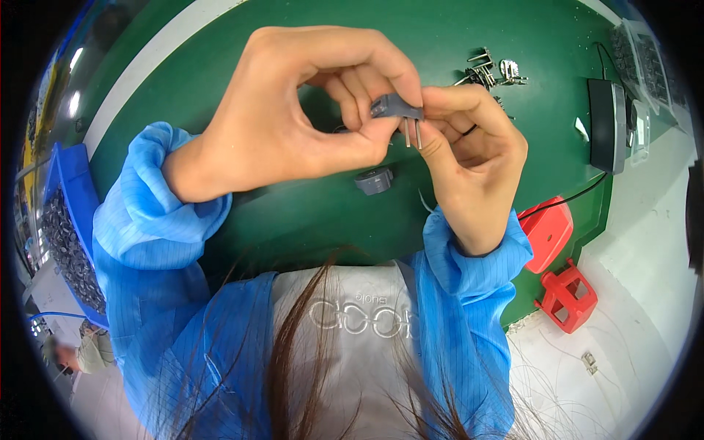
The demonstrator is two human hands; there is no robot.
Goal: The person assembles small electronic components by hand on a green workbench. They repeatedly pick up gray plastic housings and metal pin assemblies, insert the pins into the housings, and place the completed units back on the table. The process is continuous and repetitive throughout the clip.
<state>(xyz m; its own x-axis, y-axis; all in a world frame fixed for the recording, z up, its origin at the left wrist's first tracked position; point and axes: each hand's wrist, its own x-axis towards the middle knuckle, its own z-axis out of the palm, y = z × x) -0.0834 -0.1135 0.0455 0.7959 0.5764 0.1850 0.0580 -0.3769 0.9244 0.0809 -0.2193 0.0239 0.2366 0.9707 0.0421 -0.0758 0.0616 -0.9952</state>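
Observation:
Above the green table I hold a small dark grey plug part between both hands. Two metal pins stick out from it toward me. My left hand is closed, its thumb and fingertips pinching the left end of the part. At the other end, the thumb and index finger of my right hand grip it by the pins; a dark ring shows on one finger. My fingertips hide some of the part. On the table below my hands lies a rounded dark grey plastic piece.
Several metal pins and fittings lie in a loose pile beyond my right hand. A blue bin full of small dark pieces stands at the left. At the right are a black box with a cable, clear trays and a red stool.

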